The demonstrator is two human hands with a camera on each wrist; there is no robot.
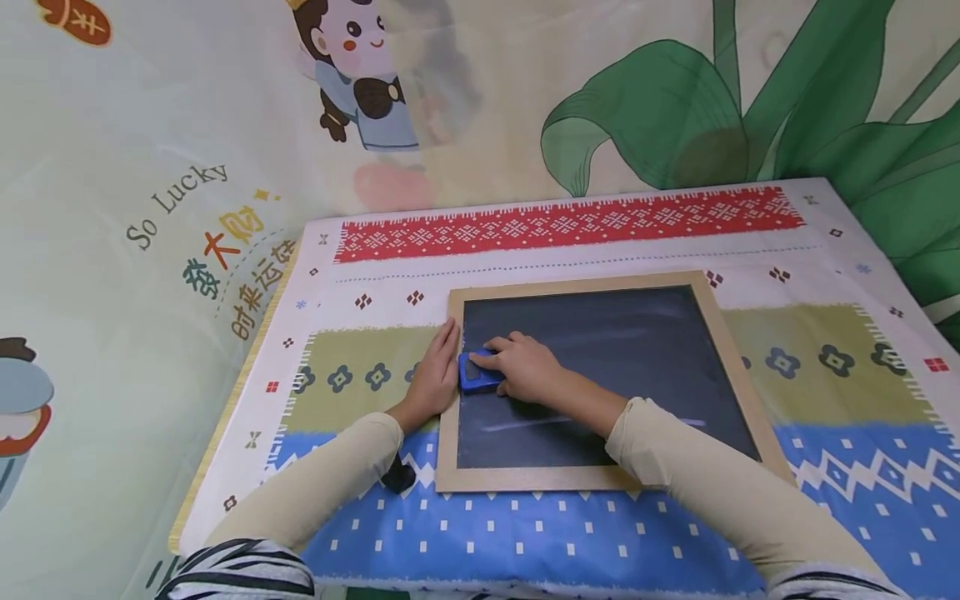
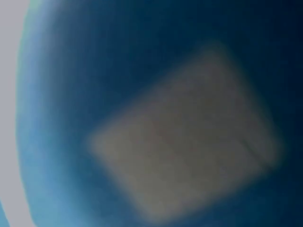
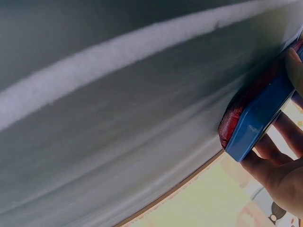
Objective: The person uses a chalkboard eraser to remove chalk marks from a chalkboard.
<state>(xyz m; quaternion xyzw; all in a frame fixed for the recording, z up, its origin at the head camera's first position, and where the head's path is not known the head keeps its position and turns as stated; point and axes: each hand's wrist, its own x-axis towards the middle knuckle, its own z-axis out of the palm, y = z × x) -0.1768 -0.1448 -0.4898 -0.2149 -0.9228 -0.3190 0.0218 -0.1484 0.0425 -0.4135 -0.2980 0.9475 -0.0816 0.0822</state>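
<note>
A chalkboard (image 1: 630, 342) in a pale wooden frame (image 1: 592, 480) lies on a patterned tablecloth. My right hand (image 1: 510, 362) grips a blue eraser (image 1: 474, 377) and holds it against the board's left part. The right wrist view shows the eraser (image 3: 258, 118) close up, its red pad flat on the dark board (image 3: 118, 142), with a broad chalk streak (image 3: 118, 52) above it. My left hand (image 1: 438, 367) lies flat with straight fingers along the frame's left side. A faint chalk line (image 1: 525, 425) crosses the lower board. The left wrist view is only blur.
The tablecloth (image 1: 570, 225) has a red band at the far edge, and blue bands (image 1: 525, 542) near me. A printed fabric backdrop (image 1: 187, 167) hangs behind and to the left. A small black thing (image 1: 398, 477) sits under my left forearm.
</note>
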